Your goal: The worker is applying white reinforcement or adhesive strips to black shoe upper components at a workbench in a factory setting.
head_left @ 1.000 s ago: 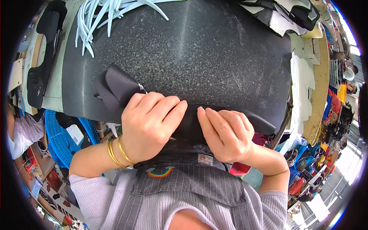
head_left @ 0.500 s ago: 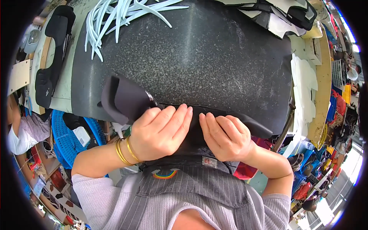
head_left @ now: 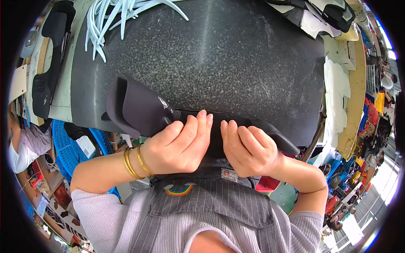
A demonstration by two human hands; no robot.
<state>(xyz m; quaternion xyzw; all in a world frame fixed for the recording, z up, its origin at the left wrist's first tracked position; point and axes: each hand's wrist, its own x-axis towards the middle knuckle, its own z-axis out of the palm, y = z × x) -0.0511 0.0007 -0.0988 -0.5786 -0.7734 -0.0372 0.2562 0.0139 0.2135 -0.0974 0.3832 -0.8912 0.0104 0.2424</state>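
A soft, dark piece that looks like padded fabric lies along the near edge of the black work mat. Its left end stands up in a curled fold with small white print on it, and its right end tapers off flat. My left hand, with two gold bangles at the wrist, pinches the near edge of this piece, fingertips pressed together. A short gap to its right, my right hand pinches the same edge. Both thumbs and the underside of the piece are hidden.
Pale blue strips heap at the far left of the mat. Black and white cut pieces stack at the far right. Black shaped pieces lie left, white sheets right. A blue basket stands low left, near another person.
The curled end of the dark piece has tipped slightly left and upward. My hands keep their pinch and have barely moved, while the whole view has shifted a little.
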